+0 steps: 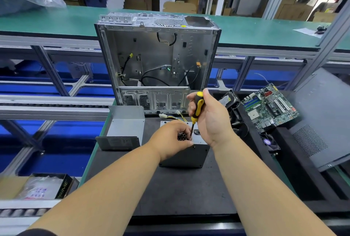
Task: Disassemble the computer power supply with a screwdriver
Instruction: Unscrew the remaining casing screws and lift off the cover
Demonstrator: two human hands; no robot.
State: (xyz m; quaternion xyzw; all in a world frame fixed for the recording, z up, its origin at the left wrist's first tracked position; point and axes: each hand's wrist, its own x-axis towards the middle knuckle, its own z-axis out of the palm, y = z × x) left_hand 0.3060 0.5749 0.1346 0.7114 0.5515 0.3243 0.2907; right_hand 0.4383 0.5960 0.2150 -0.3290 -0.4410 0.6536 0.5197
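Light: bright, even, from overhead; daylight glare at the upper right
Shadows: soft and faint on the dark bench (181,194)
Glare: pale sheen on the open metal case (157,55)
Distortion: wide-angle; rails bow toward the edges
Focus: centre sharp; far background soft

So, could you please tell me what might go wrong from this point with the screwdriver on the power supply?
1. The left hand grips the power supply right beside the screwdriver shaft, so a slip could jab its fingers.
2. The right hand drives the tool near the top edge; the tip might cam out and strip the screw.
3. A freed screw could roll across the black mat and get lost.
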